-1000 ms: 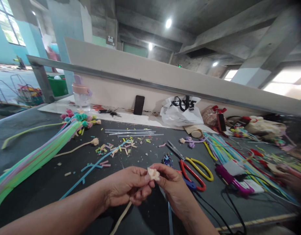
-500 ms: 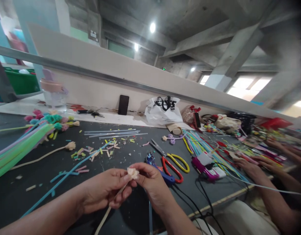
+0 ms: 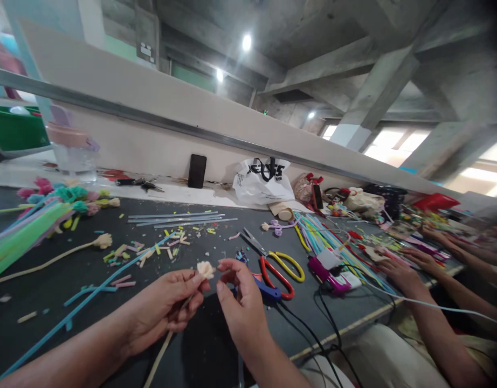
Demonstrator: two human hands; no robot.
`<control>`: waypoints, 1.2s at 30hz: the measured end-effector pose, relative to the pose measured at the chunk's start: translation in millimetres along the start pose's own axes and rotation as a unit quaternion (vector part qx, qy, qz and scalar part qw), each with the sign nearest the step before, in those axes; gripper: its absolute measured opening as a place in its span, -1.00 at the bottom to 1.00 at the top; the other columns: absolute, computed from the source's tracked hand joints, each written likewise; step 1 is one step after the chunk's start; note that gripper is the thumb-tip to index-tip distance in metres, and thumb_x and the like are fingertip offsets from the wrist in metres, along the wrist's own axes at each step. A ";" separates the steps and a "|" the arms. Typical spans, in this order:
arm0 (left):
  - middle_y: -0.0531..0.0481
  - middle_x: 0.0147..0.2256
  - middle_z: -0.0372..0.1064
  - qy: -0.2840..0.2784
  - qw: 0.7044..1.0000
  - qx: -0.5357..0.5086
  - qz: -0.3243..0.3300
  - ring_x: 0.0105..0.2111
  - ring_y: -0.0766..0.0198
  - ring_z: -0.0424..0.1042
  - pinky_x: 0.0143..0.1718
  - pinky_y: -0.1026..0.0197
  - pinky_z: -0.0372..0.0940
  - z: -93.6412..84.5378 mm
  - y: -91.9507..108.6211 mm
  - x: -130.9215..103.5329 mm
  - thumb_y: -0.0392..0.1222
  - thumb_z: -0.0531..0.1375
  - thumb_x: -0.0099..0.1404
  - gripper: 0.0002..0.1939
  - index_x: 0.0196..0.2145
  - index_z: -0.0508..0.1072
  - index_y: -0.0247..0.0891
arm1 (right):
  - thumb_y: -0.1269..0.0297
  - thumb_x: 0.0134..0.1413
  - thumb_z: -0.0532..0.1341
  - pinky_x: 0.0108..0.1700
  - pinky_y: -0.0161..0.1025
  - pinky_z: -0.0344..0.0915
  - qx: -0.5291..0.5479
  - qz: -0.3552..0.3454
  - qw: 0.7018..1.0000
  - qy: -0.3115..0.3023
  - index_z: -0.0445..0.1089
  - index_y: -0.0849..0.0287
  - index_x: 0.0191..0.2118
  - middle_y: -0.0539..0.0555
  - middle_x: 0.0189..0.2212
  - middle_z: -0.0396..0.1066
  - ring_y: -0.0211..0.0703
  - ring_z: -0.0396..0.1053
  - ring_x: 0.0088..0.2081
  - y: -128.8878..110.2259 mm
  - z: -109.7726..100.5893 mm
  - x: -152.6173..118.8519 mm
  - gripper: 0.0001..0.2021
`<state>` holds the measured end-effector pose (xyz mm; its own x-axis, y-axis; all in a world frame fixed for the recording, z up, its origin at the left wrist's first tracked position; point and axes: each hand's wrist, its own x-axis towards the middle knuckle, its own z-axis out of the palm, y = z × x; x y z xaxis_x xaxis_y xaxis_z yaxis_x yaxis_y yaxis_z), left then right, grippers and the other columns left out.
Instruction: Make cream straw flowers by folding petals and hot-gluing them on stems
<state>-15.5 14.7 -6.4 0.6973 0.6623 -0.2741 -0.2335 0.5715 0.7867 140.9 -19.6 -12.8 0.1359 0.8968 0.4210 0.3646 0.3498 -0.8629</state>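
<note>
My left hand (image 3: 178, 302) is closed on the stem of a cream artificial flower (image 3: 205, 269), pinching it just below the small petalled head. The pale stem hangs down toward the front edge of the picture. Just right of the bloom, my right hand (image 3: 242, 302) is apart from it, thumb and fingers spread with nothing seen between them. Behind that hand lies a blue glue gun (image 3: 268, 289), partly hidden. Scissors with one red and one yellow handle (image 3: 276, 275) rest beside it. Another cream flower (image 3: 102, 241) on a long stem lies to the left.
A bunch of coloured flowers (image 3: 76, 196) lies at far left. Cut pieces (image 3: 173, 250) and clear glue sticks (image 3: 179, 217) are scattered mid-table. A phone (image 3: 197, 171) and white bag (image 3: 262, 180) stand along the back. Co-workers' hands (image 3: 402, 272) and black cables are on the right.
My right hand has let go of the cream flower head and moved off to the right, its fingers opening. My left hand still holds the stem. The view has shifted slightly.
</note>
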 end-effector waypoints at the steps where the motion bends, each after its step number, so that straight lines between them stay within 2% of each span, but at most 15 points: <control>1: 0.15 -0.61 0.11 0.007 1.000 0.001 -0.003 -0.69 0.55 -0.08 -0.68 0.41 -0.27 0.5 0.1 -0.3 -0.01 0.14 0.19 -0.74 -0.36 0.34 -0.30 | 0.51 -0.08 0.10 -0.22 -0.25 0.26 -0.009 -0.011 1.000 -0.001 0.28 0.14 -0.16 0.06 -0.25 0.33 -0.20 0.31 -0.29 -0.8 0.5 -1.0 -0.70; 4: 0.14 -0.57 0.13 0.023 1.000 0.001 -0.009 -0.68 0.56 -0.07 -0.67 0.41 -0.26 0.5 -1.4 -0.7 0.00 0.15 0.19 -0.73 -0.33 0.34 -0.29 | 0.52 -0.08 0.08 -0.24 -0.27 0.26 -0.021 -0.038 0.999 0.005 0.28 0.16 -0.17 0.06 -0.26 0.33 -0.21 0.31 -0.29 -2.5 2.6 -3.5 -0.71; 12: 0.13 -0.55 0.09 0.015 1.000 0.002 0.009 -0.64 0.54 -0.11 -0.65 0.41 -0.23 -3.4 -5.6 2.2 -0.05 0.15 0.19 -0.75 -0.32 0.38 -0.31 | 0.52 -0.01 0.05 -0.21 -0.26 0.27 -0.029 -0.096 0.995 0.004 0.27 0.14 -0.17 0.07 -0.27 0.31 -0.21 0.30 -0.28 2.1 4.9 -6.1 -0.73; 20: 0.15 -0.58 0.07 0.028 0.999 0.003 0.020 -0.66 0.55 -0.14 -0.65 0.40 -0.25 -8.2 -8.0 5.2 -0.06 0.16 0.19 -0.77 -0.37 0.36 -0.30 | 0.51 0.01 0.04 -0.19 -0.25 0.26 -0.034 -0.091 0.995 -0.003 0.29 0.15 -0.17 0.06 -0.28 0.31 -0.20 0.30 -0.26 -0.4 3.6 -7.7 -0.75; 29: 0.16 -0.59 0.07 0.033 0.999 0.003 0.017 -0.66 0.55 -0.13 -0.66 0.42 -0.25 -4.0 -5.6 3.2 -0.05 0.18 0.17 -0.76 -0.42 0.29 -0.30 | 0.52 0.05 0.03 -0.17 -0.27 0.25 -0.037 -0.108 0.993 -0.024 0.28 0.14 -0.16 0.06 -0.27 0.30 -0.22 0.30 -0.26 -3.0 3.7 -8.8 -0.75; 36: 0.16 -0.61 0.07 0.030 0.999 0.011 0.024 -0.67 0.55 -0.18 -0.66 0.41 -0.24 -5.4 -6.6 5.2 -0.02 0.17 0.16 -0.74 -0.42 0.32 -0.30 | 0.49 0.06 0.03 -0.17 -0.26 0.26 -0.034 -0.109 0.993 -0.018 0.28 0.13 -0.16 0.06 -0.28 0.31 -0.21 0.31 -0.26 -1.5 5.4 -9.1 -0.77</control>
<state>-14.1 17.0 -16.0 0.6442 0.7161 -0.2685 -0.2503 0.5292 0.8107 134.2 -26.8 -16.8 0.0145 0.8110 0.5849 0.4443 0.5188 -0.7304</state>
